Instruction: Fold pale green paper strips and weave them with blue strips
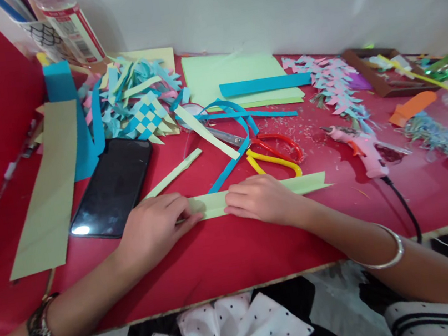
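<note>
A pale green paper strip (212, 204), folded lengthwise, lies across the red table in front of me. My left hand (158, 220) grips its left part with curled fingers, and my right hand (260, 200) pinches it near the middle. The strip's right end sticks out past my right hand, its two layers slightly apart. Just beyond the strip lie scissors (274, 152) with one red and one yellow handle. Narrow blue paper strips (227, 173) and a narrow green strip (176, 173) lie near my fingers.
At left are a black phone (113, 187) and a wide olive paper piece (48, 188). Behind are a heap of woven paper scraps (133, 97), green sheets (234, 68) and a bottle (73, 30). A pink glue gun (359, 147) with a cord lies right, near a brown tray (380, 85).
</note>
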`<action>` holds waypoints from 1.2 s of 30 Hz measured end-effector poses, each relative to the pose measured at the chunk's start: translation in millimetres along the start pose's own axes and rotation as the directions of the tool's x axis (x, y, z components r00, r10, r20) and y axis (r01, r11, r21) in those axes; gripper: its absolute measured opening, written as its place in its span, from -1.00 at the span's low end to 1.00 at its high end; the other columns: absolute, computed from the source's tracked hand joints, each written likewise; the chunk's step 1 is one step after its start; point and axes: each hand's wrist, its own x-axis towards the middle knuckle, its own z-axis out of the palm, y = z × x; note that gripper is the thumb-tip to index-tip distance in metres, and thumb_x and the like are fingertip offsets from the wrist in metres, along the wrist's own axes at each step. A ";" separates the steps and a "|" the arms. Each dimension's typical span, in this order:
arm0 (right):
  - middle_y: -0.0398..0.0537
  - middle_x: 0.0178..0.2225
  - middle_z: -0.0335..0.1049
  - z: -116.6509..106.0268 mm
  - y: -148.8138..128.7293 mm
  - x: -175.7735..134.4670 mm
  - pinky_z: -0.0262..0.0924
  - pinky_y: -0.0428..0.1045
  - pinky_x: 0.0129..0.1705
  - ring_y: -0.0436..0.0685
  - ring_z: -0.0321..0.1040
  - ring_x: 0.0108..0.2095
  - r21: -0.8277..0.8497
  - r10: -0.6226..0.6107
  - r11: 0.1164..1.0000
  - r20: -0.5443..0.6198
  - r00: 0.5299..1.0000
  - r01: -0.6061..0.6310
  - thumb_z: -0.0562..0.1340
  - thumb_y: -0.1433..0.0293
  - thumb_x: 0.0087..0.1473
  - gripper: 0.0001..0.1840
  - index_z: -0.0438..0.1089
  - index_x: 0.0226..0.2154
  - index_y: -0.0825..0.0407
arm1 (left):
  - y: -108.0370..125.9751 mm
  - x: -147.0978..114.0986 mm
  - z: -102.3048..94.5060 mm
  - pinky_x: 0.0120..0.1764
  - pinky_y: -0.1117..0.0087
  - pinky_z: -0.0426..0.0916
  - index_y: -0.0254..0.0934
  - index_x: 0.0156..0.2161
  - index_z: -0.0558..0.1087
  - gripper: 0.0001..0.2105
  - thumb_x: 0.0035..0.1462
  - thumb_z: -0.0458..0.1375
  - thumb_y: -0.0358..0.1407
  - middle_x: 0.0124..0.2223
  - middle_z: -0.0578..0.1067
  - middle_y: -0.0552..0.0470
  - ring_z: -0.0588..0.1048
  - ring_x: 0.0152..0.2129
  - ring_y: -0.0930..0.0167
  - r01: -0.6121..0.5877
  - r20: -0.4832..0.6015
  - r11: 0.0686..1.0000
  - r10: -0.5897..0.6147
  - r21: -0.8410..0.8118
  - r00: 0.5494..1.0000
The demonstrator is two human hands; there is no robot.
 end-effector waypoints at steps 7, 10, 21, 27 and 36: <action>-0.17 -0.50 0.30 0.7 0.2 -0.5 -0.15 -0.07 -0.47 -0.04 0.18 -0.52 0.000 -0.005 1.000 0.018 1.000 0.005 -0.02 0.29 0.16 -0.70 0.30 -0.47 0.05 | -5.0 -5.9 -0.1 -0.48 0.47 0.12 -0.28 -0.51 0.26 -0.73 0.14 -0.03 -0.17 -0.52 0.32 0.10 0.30 -0.56 0.45 -0.022 0.046 0.999 0.020 0.040 0.999; -0.17 -0.48 0.31 0.0 -0.3 -0.4 -0.14 -0.06 -0.45 -0.04 0.17 -0.52 0.005 -0.011 1.000 0.023 1.000 0.011 -0.02 0.30 0.16 -0.71 0.30 -0.45 0.05 | -4.6 -9.0 -1.0 -0.46 0.45 0.15 -0.30 -0.49 0.28 -0.72 0.17 -0.09 -0.21 -0.48 0.32 0.05 0.32 -0.53 0.44 -0.017 0.048 0.999 0.015 0.049 0.999; -0.17 -0.47 0.30 -2.1 -1.6 -0.3 -0.11 -0.07 -0.44 -0.04 0.18 -0.50 0.044 -0.002 0.999 0.035 0.999 0.001 -0.03 0.31 0.16 -0.71 0.31 -0.44 0.04 | -2.9 -26.8 -10.9 -0.23 0.26 0.15 -0.27 -0.45 0.31 -0.76 0.17 -0.10 -0.24 -0.34 0.39 0.02 0.38 -0.38 0.35 0.137 -0.017 0.952 -0.137 0.273 0.990; -0.17 -0.47 0.31 -1.2 -0.8 0.1 -0.11 -0.07 -0.43 -0.05 0.18 -0.50 0.056 0.011 0.998 0.033 0.999 -0.013 -0.02 0.31 0.16 -0.71 0.31 -0.45 0.04 | -4.2 -29.5 -12.4 -0.25 0.26 0.15 -0.27 -0.42 0.31 -0.74 0.19 -0.13 -0.25 -0.34 0.38 0.01 0.37 -0.38 0.34 0.125 0.007 0.944 -0.133 0.304 0.991; -0.13 -0.46 0.32 -11.9 -20.3 8.4 -0.17 -0.03 -0.45 0.01 0.22 -0.45 0.015 0.099 0.995 0.071 0.993 -0.100 -0.01 0.33 0.14 -0.76 0.30 -0.41 0.06 | -7.1 -26.9 -9.0 -0.28 0.28 0.13 -0.27 -0.46 0.31 -0.74 0.17 -0.12 -0.25 -0.39 0.37 0.04 0.36 -0.44 0.36 0.101 -0.010 0.947 -0.103 0.304 0.995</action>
